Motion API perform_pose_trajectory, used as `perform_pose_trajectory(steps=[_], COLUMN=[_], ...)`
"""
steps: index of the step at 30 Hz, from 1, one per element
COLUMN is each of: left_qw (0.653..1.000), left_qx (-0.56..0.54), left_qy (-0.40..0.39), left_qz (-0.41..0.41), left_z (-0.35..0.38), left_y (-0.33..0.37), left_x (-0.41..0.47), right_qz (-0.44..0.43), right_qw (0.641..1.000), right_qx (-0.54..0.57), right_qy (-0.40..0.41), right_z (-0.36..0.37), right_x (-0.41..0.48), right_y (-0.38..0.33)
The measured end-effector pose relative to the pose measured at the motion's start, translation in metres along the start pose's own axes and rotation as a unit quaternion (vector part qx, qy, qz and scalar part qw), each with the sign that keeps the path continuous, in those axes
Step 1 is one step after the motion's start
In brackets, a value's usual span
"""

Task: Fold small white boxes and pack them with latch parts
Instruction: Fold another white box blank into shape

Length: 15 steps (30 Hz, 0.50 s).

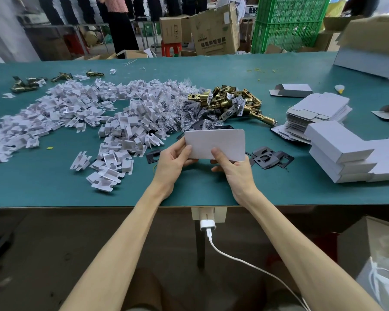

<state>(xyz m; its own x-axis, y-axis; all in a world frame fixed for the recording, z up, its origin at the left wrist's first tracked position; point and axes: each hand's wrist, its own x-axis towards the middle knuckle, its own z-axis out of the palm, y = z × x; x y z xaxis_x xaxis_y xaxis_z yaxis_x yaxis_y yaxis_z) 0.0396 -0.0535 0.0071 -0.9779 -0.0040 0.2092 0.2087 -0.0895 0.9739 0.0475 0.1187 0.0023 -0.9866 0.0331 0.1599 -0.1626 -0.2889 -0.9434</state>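
Observation:
A small white box (218,141) is held above the green table (54,187), its broad face toward me. My left hand (174,160) pinches its left edge with thumb on the front. My right hand (230,166) grips its lower right part, thumb on the front and fingers behind. Brass latch parts (231,101) lie in a heap just beyond the box. Black strike plates (271,157) lie on the table to the right of my right hand. A stack of flat box blanks (319,111) and folded white boxes (339,151) sit at the right.
A wide pile of white cardboard inserts (88,115) covers the left half of the table, with clear small bags (184,108) beside it. Loose brass latches (25,84) lie far left. A large grey carton (368,46) stands at the back right. A charger and cable (208,225) hang below the table edge.

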Motion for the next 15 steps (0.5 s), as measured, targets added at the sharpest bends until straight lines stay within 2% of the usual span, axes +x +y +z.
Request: perform_pose_trajectory(steps=[5,9,15], left_qw=[0.999,0.999,0.983], left_qx=[-0.028,-0.025,-0.060], left_qy=[0.042,0.043,0.171], left_qz=[-0.004,0.008,-0.032], left_z=[-0.0019,-0.0018,-0.0065], left_y=[-0.0024,-0.0059,-0.0059], left_x=[0.0031,0.0043,0.0069], right_qz=[0.003,-0.005,-0.042], right_qw=[1.000,0.999,0.992], right_qx=[0.003,-0.027,-0.098], right_qy=[-0.010,-0.035,-0.072], right_z=[0.0027,0.0049,0.0047], right_x=[-0.0008,-0.0022,-0.0038], right_y=[-0.0005,-0.0032,-0.0038])
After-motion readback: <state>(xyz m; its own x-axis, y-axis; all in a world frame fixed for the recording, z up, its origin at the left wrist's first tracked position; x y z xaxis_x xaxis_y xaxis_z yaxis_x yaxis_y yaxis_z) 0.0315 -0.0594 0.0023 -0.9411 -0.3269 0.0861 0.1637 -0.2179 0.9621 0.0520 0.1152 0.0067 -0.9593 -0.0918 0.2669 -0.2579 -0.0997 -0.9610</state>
